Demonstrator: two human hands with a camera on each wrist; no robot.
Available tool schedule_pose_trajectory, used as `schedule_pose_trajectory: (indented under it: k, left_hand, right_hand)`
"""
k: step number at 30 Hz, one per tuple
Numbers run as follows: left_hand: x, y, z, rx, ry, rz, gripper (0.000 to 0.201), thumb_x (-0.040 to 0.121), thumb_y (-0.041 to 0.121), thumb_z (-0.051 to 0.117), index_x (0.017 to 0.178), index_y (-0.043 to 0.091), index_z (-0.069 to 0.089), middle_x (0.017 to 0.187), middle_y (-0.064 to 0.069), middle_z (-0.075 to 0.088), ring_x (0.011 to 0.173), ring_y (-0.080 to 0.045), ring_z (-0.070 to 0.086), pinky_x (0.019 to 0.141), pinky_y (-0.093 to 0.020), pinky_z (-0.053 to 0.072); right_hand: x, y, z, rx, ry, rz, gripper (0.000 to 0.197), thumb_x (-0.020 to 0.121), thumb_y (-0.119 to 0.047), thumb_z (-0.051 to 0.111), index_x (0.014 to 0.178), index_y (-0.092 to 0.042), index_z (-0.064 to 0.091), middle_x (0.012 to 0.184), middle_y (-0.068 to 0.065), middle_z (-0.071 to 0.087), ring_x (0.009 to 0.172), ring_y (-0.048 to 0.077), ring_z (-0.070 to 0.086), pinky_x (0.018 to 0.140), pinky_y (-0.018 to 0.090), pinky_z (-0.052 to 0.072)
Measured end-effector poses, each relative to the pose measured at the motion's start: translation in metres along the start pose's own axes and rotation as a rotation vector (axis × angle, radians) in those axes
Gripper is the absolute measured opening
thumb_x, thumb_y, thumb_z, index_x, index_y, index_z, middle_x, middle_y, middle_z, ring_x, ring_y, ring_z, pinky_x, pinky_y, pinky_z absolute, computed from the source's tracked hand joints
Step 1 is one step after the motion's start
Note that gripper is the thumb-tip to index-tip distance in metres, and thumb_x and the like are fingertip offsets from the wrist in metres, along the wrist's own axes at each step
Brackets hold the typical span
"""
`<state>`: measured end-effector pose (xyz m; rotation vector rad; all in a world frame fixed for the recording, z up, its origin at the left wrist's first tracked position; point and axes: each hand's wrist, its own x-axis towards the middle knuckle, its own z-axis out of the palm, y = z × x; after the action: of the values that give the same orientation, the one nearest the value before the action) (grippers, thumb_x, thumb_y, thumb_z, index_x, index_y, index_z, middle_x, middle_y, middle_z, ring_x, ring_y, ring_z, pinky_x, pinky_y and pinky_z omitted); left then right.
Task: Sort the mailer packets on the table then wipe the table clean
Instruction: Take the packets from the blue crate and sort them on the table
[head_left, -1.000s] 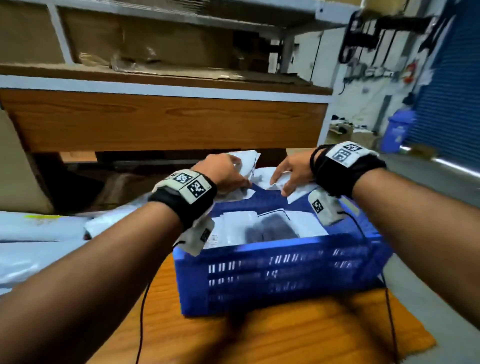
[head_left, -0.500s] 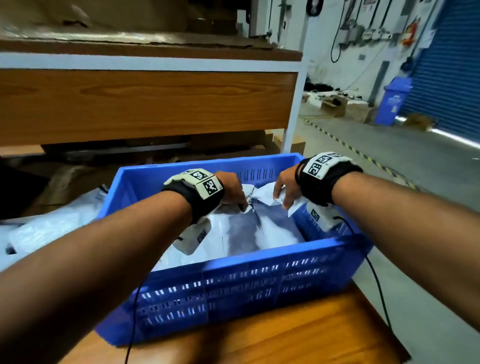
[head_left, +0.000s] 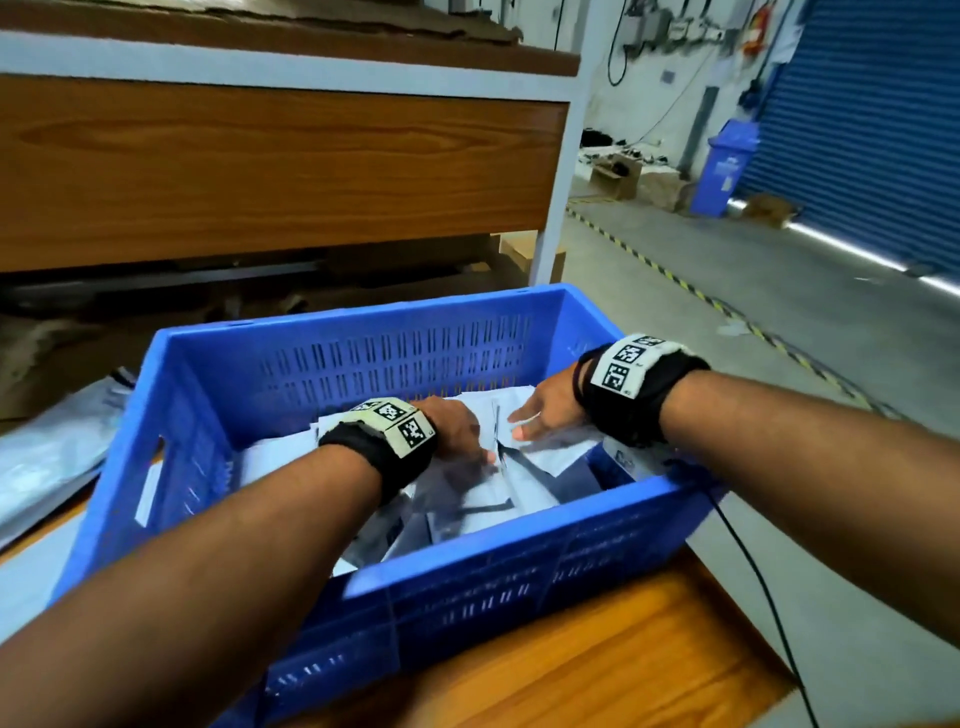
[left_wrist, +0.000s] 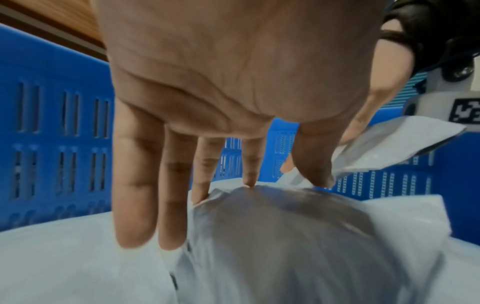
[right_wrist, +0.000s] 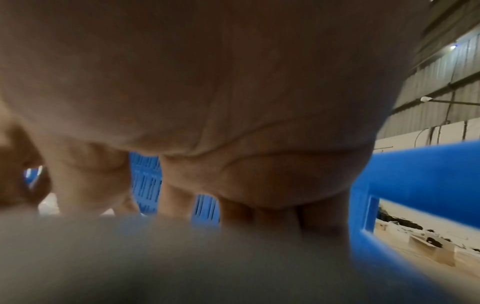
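Head view: both forearms reached into a blue perforated plastic crate that stood on an orange-brown wooden desk. The crate held a loose pile of white and grey plastic mailer packets, lying flat and overlapping at mixed angles, so no single long axis could be read. The left hand lay palm-down on the pile near the crate's middle; the right hand lay just beside it, toward the far right corner, fingers extended over a white packet. More pale packets lay on the desk outside the crate's left wall.

Left wrist view, not available from the head: the left hand had straight, slightly spread fingers, released, their tips touching the top grey-white packet, which bulged upward. Beyond the thumb the right hand's fingers lay against a tilted packet; a firm grip could not be told.

Right wrist view: the right palm filled the frame above a blurred pale packet surface, the fingers pointing down toward it; the crate wall with its handle slot stood at right.
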<state>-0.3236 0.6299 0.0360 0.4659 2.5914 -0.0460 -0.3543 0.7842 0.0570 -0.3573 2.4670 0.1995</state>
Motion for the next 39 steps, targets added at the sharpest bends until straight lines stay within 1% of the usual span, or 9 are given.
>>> schedule_pose_trajectory:
  k: [2, 4, 6, 8, 11, 16, 21, 28, 39]
  left_hand:
    - [-0.002, -0.006, 0.0, 0.023, 0.006, 0.009, 0.043, 0.093, 0.047, 0.052, 0.123, 0.016, 0.057, 0.132, -0.007, 0.056, 0.117, -0.026, 0.053, 0.091, -0.029, 0.043]
    - [-0.003, -0.008, 0.001, 0.015, 0.003, 0.021, 0.042, 0.093, 0.043, 0.055, 0.126, 0.016, 0.055, 0.129, -0.006, 0.057, 0.111, -0.024, 0.057, 0.081, -0.022, 0.042]
    - [-0.002, -0.011, 0.0, -0.004, 0.006, 0.035, 0.04, 0.09, 0.042, 0.06, 0.122, 0.018, 0.056, 0.125, -0.005, 0.059, 0.101, -0.023, 0.059, 0.073, -0.02, 0.039]
    - [0.002, -0.013, 0.001, -0.009, 0.026, 0.038, 0.046, 0.087, 0.043, 0.064, 0.125, 0.019, 0.056, 0.129, -0.004, 0.058, 0.109, -0.021, 0.058, 0.079, -0.021, 0.041]
    - [0.006, -0.018, 0.005, -0.034, 0.049, 0.018, 0.065, 0.083, 0.048, 0.068, 0.137, 0.021, 0.047, 0.141, -0.004, 0.048, 0.126, -0.024, 0.047, 0.098, -0.03, 0.042]
    - [0.014, -0.032, 0.009, -0.179, -0.029, 0.001, 0.093, 0.074, 0.047, 0.077, 0.149, 0.022, 0.027, 0.152, -0.009, 0.03, 0.14, -0.027, 0.028, 0.109, -0.032, 0.03]
    - [0.023, -0.035, 0.013, -0.155, -0.119, -0.027, 0.129, 0.062, 0.043, 0.086, 0.153, 0.031, -0.003, 0.159, -0.011, 0.011, 0.145, -0.028, 0.019, 0.114, -0.035, 0.027]
    - [0.02, -0.028, 0.012, -0.106, -0.139, -0.074, 0.141, 0.054, 0.06, 0.084, 0.152, 0.028, -0.012, 0.157, -0.018, -0.013, 0.145, -0.041, 0.006, 0.114, -0.056, 0.02]
    - [0.018, -0.033, 0.017, -0.239, -0.118, -0.075, 0.13, 0.065, 0.045, 0.085, 0.152, 0.012, -0.006, 0.159, -0.011, 0.013, 0.146, -0.027, 0.015, 0.114, -0.036, 0.02]
  right_hand:
    - [-0.004, 0.0, -0.011, -0.031, 0.015, 0.029, 0.055, 0.099, -0.052, 0.039, 0.144, -0.022, 0.043, 0.148, 0.001, 0.044, 0.132, 0.02, 0.044, 0.106, 0.029, 0.03]
    - [-0.009, 0.002, -0.021, -0.049, 0.016, 0.052, 0.052, 0.1, -0.048, 0.039, 0.141, -0.017, 0.047, 0.14, 0.005, 0.051, 0.116, 0.025, 0.058, 0.078, 0.024, 0.048]
    - [-0.01, 0.004, -0.029, -0.019, 0.006, 0.051, 0.044, 0.102, -0.034, 0.043, 0.142, -0.017, 0.046, 0.132, 0.003, 0.054, 0.104, 0.028, 0.064, 0.046, 0.015, 0.047]
    - [-0.008, 0.006, -0.035, -0.033, 0.025, 0.06, 0.041, 0.1, -0.026, 0.049, 0.14, -0.024, 0.048, 0.102, -0.006, 0.058, 0.088, 0.025, 0.065, 0.036, 0.009, 0.04]
    - [0.0, 0.002, -0.034, -0.118, -0.009, 0.079, 0.052, 0.092, -0.029, 0.063, 0.141, -0.025, 0.046, 0.095, -0.005, 0.051, 0.081, 0.022, 0.057, 0.05, 0.015, 0.044]
    - [0.026, -0.003, -0.008, -0.193, -0.045, 0.089, 0.086, 0.079, -0.03, 0.078, 0.149, -0.034, 0.029, 0.15, 0.006, 0.039, 0.132, 0.026, 0.043, 0.105, 0.032, 0.034]
    - [0.039, -0.005, 0.01, -0.232, -0.082, 0.069, 0.101, 0.077, -0.018, 0.08, 0.153, -0.032, 0.014, 0.154, 0.007, 0.033, 0.136, 0.024, 0.039, 0.106, 0.031, 0.033]
    - [0.039, 0.0, 0.012, -0.181, -0.052, 0.009, 0.101, 0.075, -0.034, 0.08, 0.153, -0.03, 0.016, 0.156, 0.005, 0.028, 0.14, 0.025, 0.032, 0.109, 0.033, 0.029]
    - [0.051, -0.002, 0.012, -0.07, -0.018, 0.01, 0.09, 0.078, -0.036, 0.078, 0.151, -0.032, 0.024, 0.155, 0.003, 0.031, 0.139, 0.024, 0.034, 0.108, 0.033, 0.03]
